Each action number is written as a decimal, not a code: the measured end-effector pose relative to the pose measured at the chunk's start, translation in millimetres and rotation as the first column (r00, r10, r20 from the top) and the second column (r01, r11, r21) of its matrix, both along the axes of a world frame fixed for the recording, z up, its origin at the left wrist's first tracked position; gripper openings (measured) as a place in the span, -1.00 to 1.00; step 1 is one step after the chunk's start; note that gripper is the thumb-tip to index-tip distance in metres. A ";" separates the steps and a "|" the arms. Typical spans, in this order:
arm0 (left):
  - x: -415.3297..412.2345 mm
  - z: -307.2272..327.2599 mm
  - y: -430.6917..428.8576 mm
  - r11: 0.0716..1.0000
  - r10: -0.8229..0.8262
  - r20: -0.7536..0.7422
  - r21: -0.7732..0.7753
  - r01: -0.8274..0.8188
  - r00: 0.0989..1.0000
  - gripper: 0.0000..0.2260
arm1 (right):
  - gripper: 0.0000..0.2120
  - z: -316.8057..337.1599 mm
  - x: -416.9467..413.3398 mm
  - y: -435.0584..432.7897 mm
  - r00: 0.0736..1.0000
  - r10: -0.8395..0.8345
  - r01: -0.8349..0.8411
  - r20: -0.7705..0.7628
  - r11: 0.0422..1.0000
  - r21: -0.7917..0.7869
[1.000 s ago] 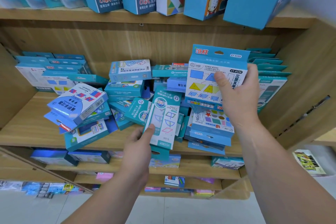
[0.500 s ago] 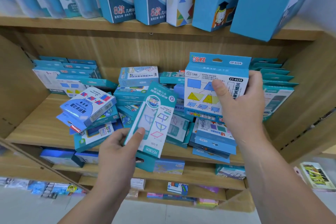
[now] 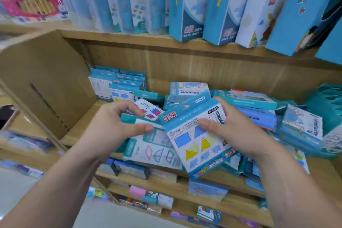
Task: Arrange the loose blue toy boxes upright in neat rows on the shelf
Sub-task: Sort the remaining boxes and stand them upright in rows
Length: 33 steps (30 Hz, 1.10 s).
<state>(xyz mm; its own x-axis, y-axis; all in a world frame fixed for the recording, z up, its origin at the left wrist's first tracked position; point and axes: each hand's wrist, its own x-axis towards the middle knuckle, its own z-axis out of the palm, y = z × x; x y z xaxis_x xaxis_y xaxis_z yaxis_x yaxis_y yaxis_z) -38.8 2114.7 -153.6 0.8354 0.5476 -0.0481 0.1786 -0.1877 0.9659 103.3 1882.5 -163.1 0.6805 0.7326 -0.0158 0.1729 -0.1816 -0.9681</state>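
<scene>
The shapes box (image 3: 196,140), gripped by the right hand (image 3: 238,131), has come down and now overlaps the outline box (image 3: 153,148) pinched by the left hand (image 3: 112,126). Both are tilted in front of the middle shelf (image 3: 83,122). Behind them loose blue boxes (image 3: 255,114) lie heaped, and an upright row (image 3: 120,83) stands back left.

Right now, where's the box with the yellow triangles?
The triangle box sits mid-frame in the head view, gripped by the right hand, overlapping the outline-shapes box in the left hand.
</scene>
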 end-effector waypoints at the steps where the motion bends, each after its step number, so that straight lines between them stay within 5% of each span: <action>1: 1.7 1.5 9.4 0.999 0.008 0.026 -0.044 -0.007 1.000 -0.75 | -0.53 -1.8 -0.9 11.3 0.999 0.009 -0.008 -0.042 1.000 0.011; 5: 10.6 7.3 53.0 0.990 0.022 0.057 -0.144 -0.014 0.998 -0.72 | -0.51 -10.2 -9.6 56.2 0.996 0.007 -0.006 -0.084 1.000 0.014; 10: 9.5 -3.4 127.1 0.927 -0.075 0.176 -0.350 0.133 0.982 -0.60 | -0.57 -7.5 -22.1 119.4 0.967 -0.158 0.191 -0.200 0.968 0.161; 16: -0.4 -5.2 184.8 0.906 0.188 0.373 -0.424 -0.013 0.909 -0.83 | -0.52 -7.5 -46.2 202.7 0.934 -0.270 0.323 -0.235 0.920 0.223; 21: -21.0 9.4 253.8 0.984 0.166 0.435 -0.019 -0.175 0.885 -0.84 | -0.72 5.9 -48.6 250.4 0.889 -0.413 0.454 -0.198 0.853 0.257; 27: -7.0 -37.8 279.0 0.858 0.095 0.204 0.480 -0.184 0.974 -0.82 | -0.80 2.4 -38.8 299.2 0.846 -0.527 0.530 -0.082 0.815 0.232; 33: 15.9 -74.3 285.1 0.779 0.161 0.149 0.588 -0.218 0.976 -0.80 | -0.72 -2.6 -14.8 325.1 0.855 -0.505 0.485 0.116 0.859 0.167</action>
<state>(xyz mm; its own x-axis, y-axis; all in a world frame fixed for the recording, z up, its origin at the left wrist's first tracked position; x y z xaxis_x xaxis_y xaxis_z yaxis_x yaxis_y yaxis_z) -22.8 2399.8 -228.0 0.6966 0.5900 0.4082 0.1947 -0.7031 0.6840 88.5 2207.6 -165.7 0.9398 0.2866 0.1861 0.2383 -0.1593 -0.9580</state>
